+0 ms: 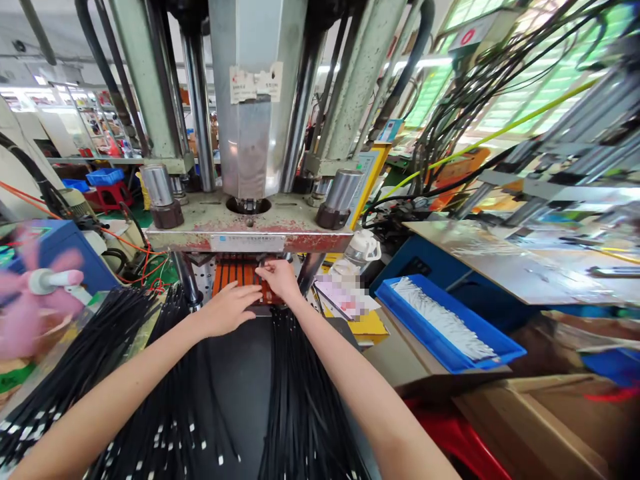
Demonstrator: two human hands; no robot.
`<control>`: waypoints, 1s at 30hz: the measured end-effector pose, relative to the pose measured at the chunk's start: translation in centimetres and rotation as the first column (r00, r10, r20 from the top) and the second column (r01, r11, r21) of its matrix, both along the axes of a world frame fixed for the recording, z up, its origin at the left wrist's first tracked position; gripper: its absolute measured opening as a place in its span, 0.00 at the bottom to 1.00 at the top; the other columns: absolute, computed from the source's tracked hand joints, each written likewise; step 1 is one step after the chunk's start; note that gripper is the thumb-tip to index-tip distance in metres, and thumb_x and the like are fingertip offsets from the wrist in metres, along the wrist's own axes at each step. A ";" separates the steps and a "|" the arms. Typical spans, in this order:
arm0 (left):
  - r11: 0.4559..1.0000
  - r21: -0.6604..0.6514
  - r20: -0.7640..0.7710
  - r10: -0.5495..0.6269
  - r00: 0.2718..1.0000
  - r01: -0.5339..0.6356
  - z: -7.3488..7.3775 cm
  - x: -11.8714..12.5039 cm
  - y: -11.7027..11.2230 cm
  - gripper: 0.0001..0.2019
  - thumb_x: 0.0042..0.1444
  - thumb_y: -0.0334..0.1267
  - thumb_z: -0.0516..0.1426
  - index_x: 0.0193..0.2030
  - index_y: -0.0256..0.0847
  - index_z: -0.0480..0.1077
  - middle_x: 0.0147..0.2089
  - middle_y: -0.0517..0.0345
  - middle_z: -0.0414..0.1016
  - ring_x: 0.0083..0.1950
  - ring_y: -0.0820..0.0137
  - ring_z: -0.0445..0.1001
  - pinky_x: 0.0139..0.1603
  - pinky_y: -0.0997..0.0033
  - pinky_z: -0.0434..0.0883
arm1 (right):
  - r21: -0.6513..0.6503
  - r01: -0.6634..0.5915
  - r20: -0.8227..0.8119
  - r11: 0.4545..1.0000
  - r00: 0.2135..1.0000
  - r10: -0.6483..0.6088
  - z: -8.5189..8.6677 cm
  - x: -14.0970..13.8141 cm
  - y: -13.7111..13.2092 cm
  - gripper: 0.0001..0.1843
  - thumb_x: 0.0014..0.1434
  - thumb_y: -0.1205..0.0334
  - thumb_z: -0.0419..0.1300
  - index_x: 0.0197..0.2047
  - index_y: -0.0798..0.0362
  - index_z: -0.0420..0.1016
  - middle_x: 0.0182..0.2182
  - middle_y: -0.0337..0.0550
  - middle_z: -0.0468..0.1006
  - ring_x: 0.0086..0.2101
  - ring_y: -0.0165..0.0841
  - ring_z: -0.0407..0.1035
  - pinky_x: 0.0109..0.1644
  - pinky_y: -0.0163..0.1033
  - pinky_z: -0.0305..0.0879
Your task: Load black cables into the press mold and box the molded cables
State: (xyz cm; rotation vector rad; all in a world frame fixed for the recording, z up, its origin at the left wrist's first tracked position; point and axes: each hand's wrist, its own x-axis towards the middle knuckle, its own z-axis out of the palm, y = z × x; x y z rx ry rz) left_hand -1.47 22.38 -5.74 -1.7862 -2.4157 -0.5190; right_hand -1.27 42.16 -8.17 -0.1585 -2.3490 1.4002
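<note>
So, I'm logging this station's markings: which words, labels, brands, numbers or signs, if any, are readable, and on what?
No words are readable.
Torn stickers on the metal column: too small.
Label strip on the press crossbeam: blurred.
Red ring mark on the overhead box: no legible letters.
Paper: pixelated.

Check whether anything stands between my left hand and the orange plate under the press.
Nothing visible does. Your left hand is open at the near side of the orange plate; the press beam crosses above, not between them. Contact can't be told.
</note>
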 end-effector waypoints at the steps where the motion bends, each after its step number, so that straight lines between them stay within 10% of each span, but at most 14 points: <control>1: 0.996 -0.088 -0.045 -0.024 0.999 0.020 -0.6 0.0 -0.3 0.20 0.62 0.36 0.54 0.61 0.42 0.62 0.66 0.46 0.63 0.68 0.61 0.60 0.68 0.49 0.54 | 0.003 -0.016 -0.001 1.000 1.000 0.016 -0.1 0.2 0.1 0.07 0.52 0.62 0.60 0.31 0.56 0.77 0.24 0.39 0.78 0.27 0.30 0.71 0.34 0.32 0.64; 7: 0.982 -0.187 -0.146 0.003 0.989 -0.030 -0.5 0.6 -0.3 0.26 0.64 0.47 0.50 0.67 0.44 0.56 0.68 0.48 0.59 0.69 0.62 0.58 0.71 0.47 0.44 | 0.167 -0.060 0.033 0.984 0.998 0.056 0.1 -0.1 0.5 0.08 0.52 0.67 0.63 0.37 0.54 0.80 0.28 0.38 0.80 0.30 0.30 0.72 0.39 0.33 0.65; 14: 0.933 -0.303 -0.049 0.188 0.981 -0.194 0.5 -3.3 3.4 0.28 0.67 0.50 0.37 0.70 0.44 0.52 0.71 0.50 0.52 0.71 0.61 0.52 0.69 0.40 0.32 | 0.463 0.166 0.050 0.871 0.976 -0.212 1.0 -1.2 0.1 0.10 0.59 0.67 0.57 0.40 0.55 0.80 0.40 0.49 0.80 0.42 0.36 0.72 0.50 0.37 0.61; 22: 0.875 -0.253 -0.002 0.427 0.904 -0.413 0.4 -9.4 8.7 0.24 0.65 0.46 0.43 0.60 0.37 0.65 0.63 0.44 0.66 0.64 0.56 0.64 0.64 0.54 0.57 | 0.530 0.087 0.126 0.843 0.976 -0.179 0.6 1.8 -0.9 0.07 0.58 0.60 0.59 0.35 0.49 0.80 0.33 0.44 0.78 0.36 0.35 0.70 0.42 0.38 0.61; 30: 0.889 -0.168 -0.026 0.429 0.903 -0.427 1.1 -9.0 8.7 0.24 0.65 0.50 0.43 0.60 0.40 0.65 0.63 0.49 0.67 0.64 0.60 0.63 0.65 0.61 0.55 | 0.446 0.092 0.038 0.890 0.992 -0.122 0.6 2.0 -0.4 0.10 0.60 0.62 0.57 0.40 0.52 0.80 0.34 0.44 0.79 0.37 0.35 0.72 0.45 0.37 0.63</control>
